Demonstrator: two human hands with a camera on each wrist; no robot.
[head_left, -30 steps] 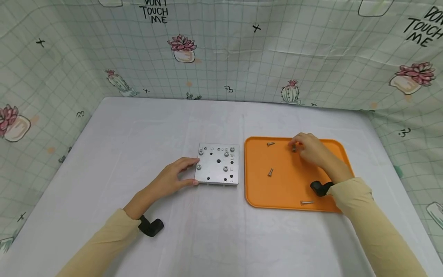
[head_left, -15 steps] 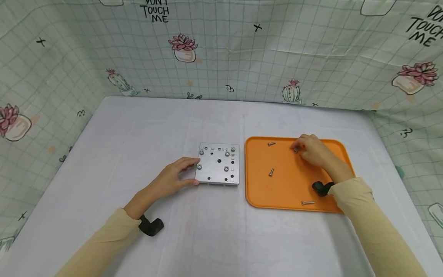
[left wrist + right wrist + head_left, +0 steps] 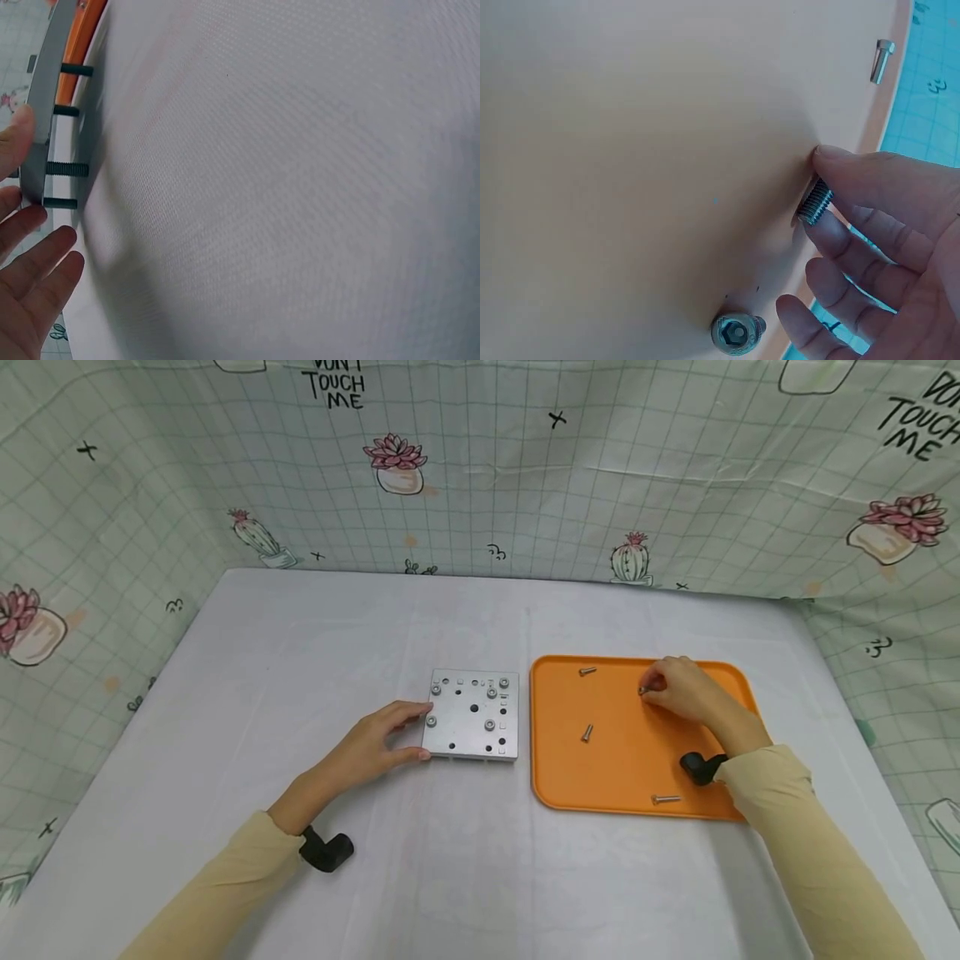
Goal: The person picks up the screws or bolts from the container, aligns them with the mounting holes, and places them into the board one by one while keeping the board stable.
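Observation:
A square metal plate [image 3: 459,727] with holes and several socket head screws lies left of the orange tray [image 3: 607,777]. My left hand [image 3: 371,743] holds its left edge, thumb near the front corner and fingertips farther up the side. In the left wrist view, threaded screw ends [image 3: 69,169] stick out beneath the plate. Over the tray's far right part, my right hand [image 3: 678,689] pinches a screw [image 3: 817,202] between thumb and forefinger. Its threaded end shows in the right wrist view; the fingers hide its head.
On the tray lie loose screws: one at the back [image 3: 587,672], one near the middle [image 3: 587,733] and one by the front edge [image 3: 666,799]. A white cloth [image 3: 375,627] covers the table. Behind it hangs a patterned curtain [image 3: 480,468].
My right hand has shifted slightly right and toward me, with the screw now pinched at its fingertips. The left hand and the metal plate have stayed in place.

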